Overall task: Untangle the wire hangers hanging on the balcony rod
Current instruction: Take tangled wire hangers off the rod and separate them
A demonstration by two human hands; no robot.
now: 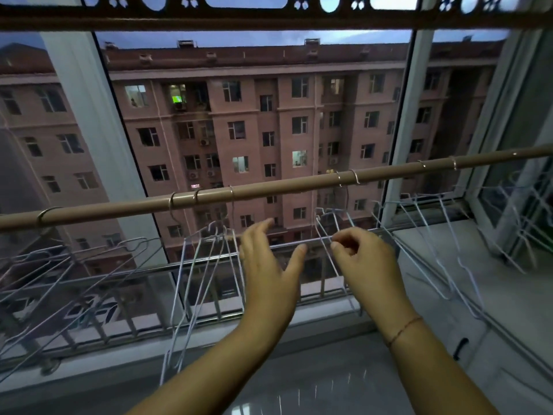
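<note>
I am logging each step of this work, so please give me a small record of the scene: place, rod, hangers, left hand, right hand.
place: balcony window facing a pinkish apartment block
rod: long beige round rod, running across the view
hangers: thin white wire hangers hooked on it in bunches
left hand: left hand open, beside the middle bunch
right hand: right hand pinching a wire of a hanger further right

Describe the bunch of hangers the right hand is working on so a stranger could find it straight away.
Follow the tan rod that runs across the window to the pair of hooks just right of its middle. Below them hangs a small bunch of pale wire hangers, between a bigger bunch to the left and another to the right. It is the only one the right hand pinches; the left hand is open beside it.
</note>
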